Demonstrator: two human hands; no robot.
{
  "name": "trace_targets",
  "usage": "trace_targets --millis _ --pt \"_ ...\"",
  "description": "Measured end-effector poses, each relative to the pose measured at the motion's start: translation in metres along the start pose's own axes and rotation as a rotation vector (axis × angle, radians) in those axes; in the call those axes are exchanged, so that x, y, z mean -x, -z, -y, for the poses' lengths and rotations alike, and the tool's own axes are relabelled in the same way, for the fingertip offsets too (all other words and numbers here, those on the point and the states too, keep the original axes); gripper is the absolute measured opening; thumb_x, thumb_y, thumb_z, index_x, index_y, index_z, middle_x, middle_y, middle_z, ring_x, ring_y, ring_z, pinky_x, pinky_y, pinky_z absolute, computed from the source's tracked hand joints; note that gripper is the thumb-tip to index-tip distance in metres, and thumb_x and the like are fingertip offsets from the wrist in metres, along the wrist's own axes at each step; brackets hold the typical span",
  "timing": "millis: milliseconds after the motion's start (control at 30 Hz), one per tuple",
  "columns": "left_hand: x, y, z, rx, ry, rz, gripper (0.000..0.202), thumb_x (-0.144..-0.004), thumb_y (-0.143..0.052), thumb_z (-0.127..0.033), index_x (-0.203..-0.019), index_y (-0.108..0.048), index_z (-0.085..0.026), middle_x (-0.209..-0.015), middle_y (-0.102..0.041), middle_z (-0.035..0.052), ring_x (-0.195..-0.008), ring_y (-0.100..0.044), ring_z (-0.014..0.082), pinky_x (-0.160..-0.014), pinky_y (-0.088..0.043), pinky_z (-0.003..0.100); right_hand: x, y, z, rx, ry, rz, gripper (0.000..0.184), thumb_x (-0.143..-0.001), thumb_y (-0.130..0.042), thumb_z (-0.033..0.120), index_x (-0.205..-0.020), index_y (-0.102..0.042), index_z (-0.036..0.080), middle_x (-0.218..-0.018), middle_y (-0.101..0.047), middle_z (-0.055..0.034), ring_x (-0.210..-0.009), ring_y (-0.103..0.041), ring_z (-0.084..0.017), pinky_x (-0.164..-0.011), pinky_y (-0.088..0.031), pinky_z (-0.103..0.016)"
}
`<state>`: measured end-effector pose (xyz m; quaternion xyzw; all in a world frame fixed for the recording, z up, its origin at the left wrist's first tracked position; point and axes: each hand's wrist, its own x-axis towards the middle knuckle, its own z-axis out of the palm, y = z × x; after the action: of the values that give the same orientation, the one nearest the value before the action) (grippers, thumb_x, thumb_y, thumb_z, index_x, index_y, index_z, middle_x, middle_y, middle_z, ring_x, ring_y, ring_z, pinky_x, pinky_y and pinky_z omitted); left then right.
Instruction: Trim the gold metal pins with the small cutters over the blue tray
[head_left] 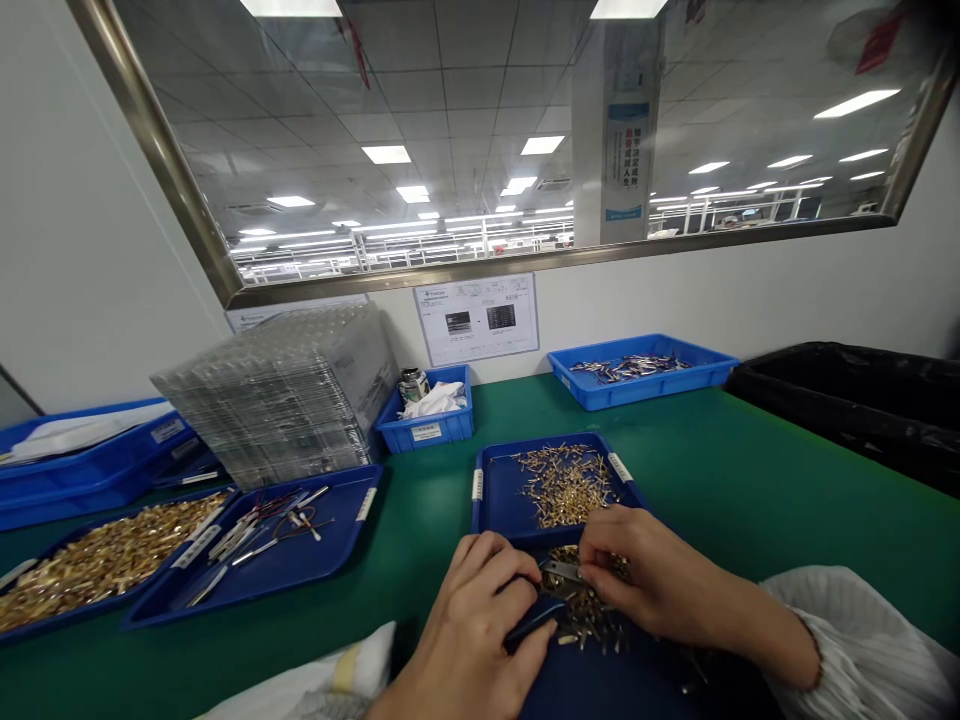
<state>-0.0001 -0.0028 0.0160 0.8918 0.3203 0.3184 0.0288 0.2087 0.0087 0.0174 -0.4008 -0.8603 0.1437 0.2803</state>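
Note:
My left hand (480, 625) is closed around the dark blue handles of a pair of pliers (561, 570), whose metal jaws point right. At the jaw tips my right hand (637, 560) has thumb and forefinger pinched together; what they hold is hidden. Both hands are above a dark blue tray (600, 685) in front of me, with small brass-coloured metal pieces (581, 605) scattered in it. Just beyond stands another dark blue tray (504, 490), holding a heap of similar thin gold-coloured pieces (566, 485).
On the left are a tray of gold pieces (112, 550) and a tray with tweezers-like tools and wires (300, 560). Stacked clear plastic trays (277, 400), a small blue bin (431, 432) and a blue tray (637, 385) stand behind. A black-lined bin (847, 400) is at right.

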Motion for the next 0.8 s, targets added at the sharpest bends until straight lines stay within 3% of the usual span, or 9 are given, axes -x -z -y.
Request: trace_targets --millis 167,267,333,400,467,600,800 --pt "0.001 -0.004 0.007 -0.053 0.151 -0.084 0.011 -0.071 -0.060 -0.011 -0.065 -0.053 -0.017 -0.082 -0.061 0.0035 -0.080 -0.055 0.0211 -0.071 -0.044 0.040 -0.006 -0.001 -0.012 -0.013 -0.133 -0.227 0.016 -0.082 -0.044 0.008 -0.091 -0.054 0.017 -0.081 -0.058 -0.0044 -0.073 -0.054 -0.016 -0.066 -0.042 -0.028" --pt "0.002 -0.006 0.011 -0.108 0.206 -0.129 0.010 -0.071 -0.060 -0.012 -0.066 -0.052 -0.017 -0.084 -0.062 0.0042 -0.079 -0.055 0.0221 -0.071 -0.044 0.042 -0.002 -0.006 -0.016 -0.078 -0.108 -0.072 0.027 -0.076 -0.060 0.015 -0.102 -0.055 0.018 -0.095 -0.059 -0.0056 -0.086 -0.056 -0.019 -0.077 -0.044 -0.030" --pt "0.002 -0.006 0.012 -0.134 0.234 -0.140 0.010 -0.072 -0.059 -0.012 -0.067 -0.052 -0.016 -0.085 -0.062 0.0045 -0.080 -0.056 0.0226 -0.071 -0.044 0.043 0.004 -0.010 -0.015 -0.112 -0.065 0.086 0.050 -0.065 -0.074 0.025 -0.111 -0.054 0.020 -0.109 -0.056 -0.0067 -0.099 -0.052 -0.023 -0.087 -0.041 -0.032" --pt "0.002 -0.006 0.013 -0.145 0.258 -0.141 0.011 -0.072 -0.060 -0.012 -0.066 -0.052 -0.016 -0.086 -0.062 0.0043 -0.081 -0.056 0.0228 -0.072 -0.044 0.043 0.008 -0.014 -0.013 -0.093 -0.048 0.166 0.067 -0.060 -0.078 0.029 -0.120 -0.050 0.022 -0.119 -0.051 -0.0078 -0.109 -0.047 -0.026 -0.094 -0.036 -0.036" --pt "0.002 -0.006 0.012 -0.147 0.266 -0.133 0.012 -0.071 -0.060 -0.012 -0.065 -0.051 -0.017 -0.086 -0.062 0.0041 -0.081 -0.056 0.0227 -0.072 -0.044 0.043 0.010 -0.016 -0.011 -0.038 -0.070 0.176 0.055 -0.066 -0.074 0.022 -0.117 -0.053 0.023 -0.115 -0.053 -0.0072 -0.105 -0.049 -0.025 -0.092 -0.036 -0.036" --pt "0.001 -0.007 0.012 -0.155 0.257 -0.115 0.012 -0.069 -0.061 -0.011 -0.064 -0.052 -0.017 -0.085 -0.063 0.0036 -0.079 -0.056 0.0222 -0.071 -0.045 0.041 0.005 -0.015 -0.009 0.082 -0.119 0.150 0.016 -0.075 -0.058 0.007 -0.083 -0.063 0.020 -0.086 -0.060 -0.0029 -0.079 -0.057 -0.017 -0.071 -0.041 -0.027" --pt "0.001 -0.007 0.012 -0.169 0.251 -0.096 0.012 -0.067 -0.062 -0.012 -0.063 -0.052 -0.018 -0.084 -0.063 0.0036 -0.077 -0.057 0.0221 -0.069 -0.046 0.041 0.001 -0.013 -0.013 0.064 -0.080 0.121 0.019 -0.079 -0.048 0.006 -0.069 -0.059 0.018 -0.072 -0.058 -0.0006 -0.066 -0.055 -0.013 -0.061 -0.037 -0.023"
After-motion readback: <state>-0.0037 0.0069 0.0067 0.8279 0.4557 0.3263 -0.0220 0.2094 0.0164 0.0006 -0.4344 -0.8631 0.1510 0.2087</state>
